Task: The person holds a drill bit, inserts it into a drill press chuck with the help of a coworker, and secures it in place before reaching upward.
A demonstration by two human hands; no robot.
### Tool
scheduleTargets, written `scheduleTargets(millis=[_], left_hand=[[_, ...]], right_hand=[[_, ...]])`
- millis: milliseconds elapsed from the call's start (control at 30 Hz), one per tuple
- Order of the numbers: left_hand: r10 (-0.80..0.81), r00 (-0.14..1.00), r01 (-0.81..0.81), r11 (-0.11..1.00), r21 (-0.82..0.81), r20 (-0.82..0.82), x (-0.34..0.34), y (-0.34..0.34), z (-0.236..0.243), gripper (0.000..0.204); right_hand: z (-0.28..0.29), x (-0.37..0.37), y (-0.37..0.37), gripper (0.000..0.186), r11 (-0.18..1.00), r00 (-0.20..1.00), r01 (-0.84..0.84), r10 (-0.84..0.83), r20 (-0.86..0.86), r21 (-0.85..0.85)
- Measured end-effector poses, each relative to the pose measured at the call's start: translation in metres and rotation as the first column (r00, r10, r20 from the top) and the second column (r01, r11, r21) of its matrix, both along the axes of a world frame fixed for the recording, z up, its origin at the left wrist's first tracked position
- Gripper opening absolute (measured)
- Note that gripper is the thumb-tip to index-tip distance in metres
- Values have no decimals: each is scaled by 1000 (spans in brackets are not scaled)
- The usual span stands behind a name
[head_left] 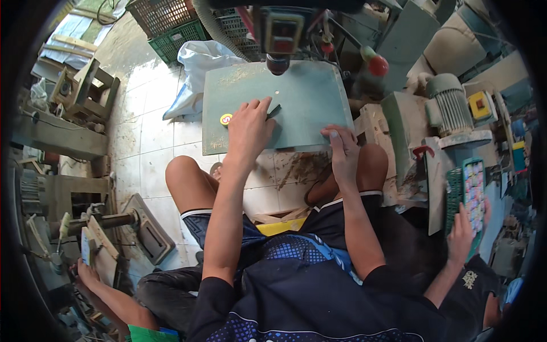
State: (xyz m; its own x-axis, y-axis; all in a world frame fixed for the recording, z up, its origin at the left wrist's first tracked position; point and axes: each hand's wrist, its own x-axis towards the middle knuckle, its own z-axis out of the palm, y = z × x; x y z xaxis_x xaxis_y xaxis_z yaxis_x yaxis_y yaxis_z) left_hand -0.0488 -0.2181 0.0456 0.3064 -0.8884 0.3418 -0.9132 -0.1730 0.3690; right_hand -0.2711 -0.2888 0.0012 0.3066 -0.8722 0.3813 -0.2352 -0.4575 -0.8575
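Note:
A green flat worktable [310,108] with sawdust on its left side stands in front of me, under a dark drill chuck [278,64]. My left hand [248,128] rests over its front left part, fingers bent. Between index finger and thumb a thin dark strip [274,110] sticks out; its near end is hidden by the hand. Beside that hand's outer edge lies a round yellow disc [226,119] with a pink mark. My right hand [344,151] is at the table's front right corner, thumb and fingers pressed together. Whatever it pinches, if anything, is hidden.
A white sack [199,74] and stacked plastic crates [171,37] stand far left. On the right are a grey motor [450,102] and another person's hand [460,233] by a green tray [474,199] of colourful pieces. A third person's hand [85,273] works lower left.

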Motion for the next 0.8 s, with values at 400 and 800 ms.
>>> scheduleTargets(millis=[400, 800], left_hand=[[-23, 598, -163, 975, -150, -801, 8, -48, -31, 26], [-195, 461, -244, 910, -335, -866, 1, -58, -27, 20]], right_hand=[[0, -10, -8, 13, 986, 992, -96, 106, 65, -136], [-3, -28, -11, 16, 976, 950, -217, 210, 233, 4]])
